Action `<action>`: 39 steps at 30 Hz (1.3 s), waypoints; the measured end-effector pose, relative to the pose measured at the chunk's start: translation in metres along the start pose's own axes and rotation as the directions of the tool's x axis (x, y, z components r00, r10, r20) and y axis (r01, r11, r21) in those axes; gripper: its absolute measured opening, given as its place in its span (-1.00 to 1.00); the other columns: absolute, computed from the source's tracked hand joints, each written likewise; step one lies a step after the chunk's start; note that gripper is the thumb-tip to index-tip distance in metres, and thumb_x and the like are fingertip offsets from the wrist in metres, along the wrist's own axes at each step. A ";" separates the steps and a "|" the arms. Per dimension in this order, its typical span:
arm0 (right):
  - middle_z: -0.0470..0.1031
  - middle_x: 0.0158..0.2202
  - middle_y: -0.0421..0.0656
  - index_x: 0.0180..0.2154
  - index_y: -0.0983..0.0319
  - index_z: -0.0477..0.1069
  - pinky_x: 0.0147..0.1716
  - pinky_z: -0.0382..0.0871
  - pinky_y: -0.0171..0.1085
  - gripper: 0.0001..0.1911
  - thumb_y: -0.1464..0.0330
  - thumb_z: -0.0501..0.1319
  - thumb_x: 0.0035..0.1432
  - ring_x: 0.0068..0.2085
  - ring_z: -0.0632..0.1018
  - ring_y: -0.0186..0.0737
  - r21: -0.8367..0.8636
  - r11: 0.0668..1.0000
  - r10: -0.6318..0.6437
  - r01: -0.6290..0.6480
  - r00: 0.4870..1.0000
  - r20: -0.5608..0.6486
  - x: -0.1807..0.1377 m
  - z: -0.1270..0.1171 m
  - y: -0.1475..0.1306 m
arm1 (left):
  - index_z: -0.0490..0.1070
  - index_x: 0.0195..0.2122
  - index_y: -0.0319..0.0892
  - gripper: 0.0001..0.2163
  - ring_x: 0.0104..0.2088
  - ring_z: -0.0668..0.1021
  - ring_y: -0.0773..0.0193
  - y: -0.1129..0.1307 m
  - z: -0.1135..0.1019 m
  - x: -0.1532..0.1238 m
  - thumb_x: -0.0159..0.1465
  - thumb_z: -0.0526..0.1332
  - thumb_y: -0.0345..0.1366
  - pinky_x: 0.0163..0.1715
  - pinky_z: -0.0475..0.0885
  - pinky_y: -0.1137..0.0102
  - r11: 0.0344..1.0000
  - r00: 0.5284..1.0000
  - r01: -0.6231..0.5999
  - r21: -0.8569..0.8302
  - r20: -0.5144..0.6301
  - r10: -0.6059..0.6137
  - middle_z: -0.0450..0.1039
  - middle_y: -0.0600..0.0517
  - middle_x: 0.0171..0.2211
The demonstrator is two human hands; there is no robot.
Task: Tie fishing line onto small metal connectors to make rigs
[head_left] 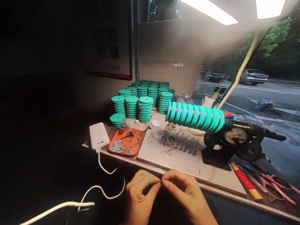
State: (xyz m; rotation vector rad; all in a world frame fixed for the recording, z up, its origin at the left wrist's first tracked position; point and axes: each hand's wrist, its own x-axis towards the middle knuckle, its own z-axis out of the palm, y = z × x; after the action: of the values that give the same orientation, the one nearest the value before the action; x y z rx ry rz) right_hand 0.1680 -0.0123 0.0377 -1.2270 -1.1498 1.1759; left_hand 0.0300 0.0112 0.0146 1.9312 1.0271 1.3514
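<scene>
Beyond my left hand and right hand lies a board, a machine on its right end, scissors farther right; left sits a tray, probably holding tubes, spools behind.

Shot from a camera worn on the head, at the near side of the pale board, looking forward and down across it. Set close enough to take in the left hand and right hand just before the board, yet wide enough to reach the street well beyond it.
</scene>
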 end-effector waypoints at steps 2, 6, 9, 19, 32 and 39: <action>0.43 -0.52 -0.20 -0.51 0.24 0.45 -0.43 0.25 -0.34 -0.80 0.22 0.25 -0.05 -0.42 0.42 -0.24 -0.017 1.000 -0.016 0.017 1.000 0.002 0.000 0.000 0.000 | 0.43 -0.45 -0.16 -0.91 -0.47 0.49 0.32 0.000 0.000 0.000 0.11 0.21 -0.49 -0.49 0.40 0.47 1.000 1.000 -0.026 0.017 -0.007 0.026 0.42 0.08 -0.53; 0.44 -0.50 -0.18 -0.50 0.24 0.45 -0.40 0.27 -0.32 -0.80 0.23 0.24 -0.03 -0.39 0.43 -0.21 -0.013 0.999 -0.036 0.036 0.999 -0.011 0.000 0.001 0.002 | 0.44 -0.44 -0.16 -0.91 -0.47 0.50 0.30 0.002 -0.001 0.000 0.11 0.20 -0.48 -0.49 0.41 0.45 0.999 0.999 -0.042 0.028 -0.010 0.042 0.44 0.06 -0.53; 0.45 -0.49 -0.18 -0.49 0.24 0.44 -0.39 0.29 -0.32 -0.81 0.24 0.23 -0.01 -0.38 0.44 -0.21 -0.041 0.997 -0.058 0.059 0.998 0.017 0.001 0.001 0.004 | 0.44 -0.44 -0.16 -0.92 -0.47 0.50 0.28 0.003 -0.002 0.000 0.11 0.21 -0.47 -0.49 0.42 0.44 0.999 1.000 -0.024 0.033 -0.007 0.024 0.45 0.05 -0.53; 0.46 -0.50 -0.20 -0.49 0.23 0.42 -0.38 0.29 -0.33 -0.83 0.27 0.18 0.04 -0.41 0.46 -0.23 -0.201 0.969 -0.136 0.144 0.989 0.053 0.000 -0.001 0.001 | 0.43 -0.48 -0.17 -0.89 -0.49 0.48 0.28 0.006 -0.003 0.002 0.10 0.19 -0.51 -0.51 0.39 0.43 0.987 0.995 -0.098 0.129 -0.009 0.100 0.44 0.05 -0.57; 0.47 -0.51 -0.18 -0.51 0.24 0.41 -0.41 0.33 -0.35 -0.82 0.31 0.16 0.06 -0.44 0.48 -0.25 -0.276 0.933 -0.225 0.231 0.973 0.051 -0.001 0.002 -0.001 | 0.39 -0.53 -0.16 -0.87 -0.53 0.45 0.29 0.010 -0.002 0.005 0.10 0.18 -0.51 -0.53 0.36 0.43 0.962 0.985 -0.170 0.214 0.001 0.174 0.41 0.06 -0.61; 0.47 -0.45 -0.12 -0.45 0.24 0.39 -0.38 0.35 -0.29 -0.78 0.32 0.05 0.15 -0.38 0.48 -0.19 -0.693 0.643 -0.462 0.325 0.887 -0.013 0.024 -0.041 0.005 | 0.44 -0.56 -0.17 -0.92 -0.51 0.47 0.28 0.003 -0.002 0.007 0.06 0.24 -0.42 -0.49 0.37 0.43 0.989 0.988 0.147 -0.035 -0.036 -0.148 0.43 0.05 -0.58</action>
State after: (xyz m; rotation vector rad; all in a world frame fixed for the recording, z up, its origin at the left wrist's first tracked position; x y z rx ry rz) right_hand 0.2107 0.0090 0.0315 -1.4694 -1.6728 0.2668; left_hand 0.0307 0.0157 0.0209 1.7752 1.1361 1.3179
